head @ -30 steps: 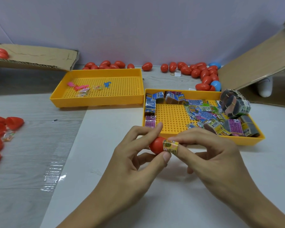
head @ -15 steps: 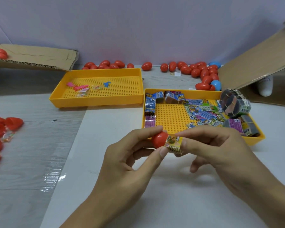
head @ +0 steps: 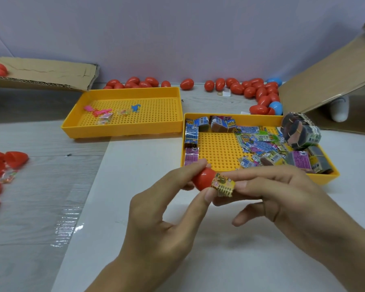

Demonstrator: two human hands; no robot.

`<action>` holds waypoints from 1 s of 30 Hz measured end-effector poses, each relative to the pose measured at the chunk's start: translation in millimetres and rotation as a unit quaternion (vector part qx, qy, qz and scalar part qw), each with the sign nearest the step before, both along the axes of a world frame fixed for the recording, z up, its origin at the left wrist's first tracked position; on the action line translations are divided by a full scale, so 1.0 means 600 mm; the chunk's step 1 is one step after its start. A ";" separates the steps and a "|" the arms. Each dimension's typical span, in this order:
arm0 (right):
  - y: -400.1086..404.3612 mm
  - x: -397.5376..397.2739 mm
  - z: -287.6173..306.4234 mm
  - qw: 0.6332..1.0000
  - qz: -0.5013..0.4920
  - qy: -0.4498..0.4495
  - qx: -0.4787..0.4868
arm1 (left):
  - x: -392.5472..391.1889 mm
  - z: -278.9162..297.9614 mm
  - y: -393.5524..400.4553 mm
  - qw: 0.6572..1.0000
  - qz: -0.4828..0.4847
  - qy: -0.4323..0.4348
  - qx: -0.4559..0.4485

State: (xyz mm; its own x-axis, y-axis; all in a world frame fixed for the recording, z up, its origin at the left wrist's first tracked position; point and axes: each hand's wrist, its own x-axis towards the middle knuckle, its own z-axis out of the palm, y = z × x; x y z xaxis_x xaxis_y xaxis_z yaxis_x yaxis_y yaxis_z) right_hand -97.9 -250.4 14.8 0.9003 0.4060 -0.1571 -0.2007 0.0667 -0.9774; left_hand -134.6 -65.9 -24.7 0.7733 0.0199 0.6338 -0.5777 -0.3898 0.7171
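- Your left hand (head: 156, 224): thumb and forefinger curled, pinching the red egg shell (head: 203, 180); the other fingers are hidden behind the hand.
- Your right hand (head: 282, 199): thumb and forefinger pinch the folded leaflet (head: 224, 185); the lower fingers hang loosely curled.
- Leaflet end meets the shell's open mouth. Cannot tell how far in it sits.
- Shell and leaflet are held clear above the white tabletop (head: 198, 260), just in front of the near tray's front rim.
- Near tray (head: 219, 152), yellow, perforated floor: loose leaflets (head: 259, 144) piled right of centre, folded ones along the left wall.
- Banded bundle (head: 300, 133) rests at that tray's right edge.
- Left margin: open red shells (head: 15, 159) on the grey surface.
- Far tray (head: 156, 114), yellow: a few small pink and blue toys (head: 135, 108).
- Along the wall: row of red eggs (head: 249, 91), two blue eggs (head: 276, 107) among them.
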 end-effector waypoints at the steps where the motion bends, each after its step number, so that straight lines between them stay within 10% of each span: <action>1: -0.001 0.002 0.000 0.999 0.012 0.044 0.026 | 0.001 0.000 -0.001 1.000 0.007 -0.013 0.015; 30: 0.004 -0.004 -0.010 0.969 0.032 0.235 0.073 | 0.004 -0.003 0.001 0.994 -0.073 0.083 -0.008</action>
State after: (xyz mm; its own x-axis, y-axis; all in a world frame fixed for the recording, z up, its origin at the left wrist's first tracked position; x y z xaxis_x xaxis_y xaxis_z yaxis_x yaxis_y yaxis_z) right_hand -100.4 -248.0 8.9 0.7155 0.5066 -0.4810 -0.6299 0.1700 -0.7579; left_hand -132.4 -65.3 -26.2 0.8622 -0.0918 0.4983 -0.5012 -0.2983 0.8123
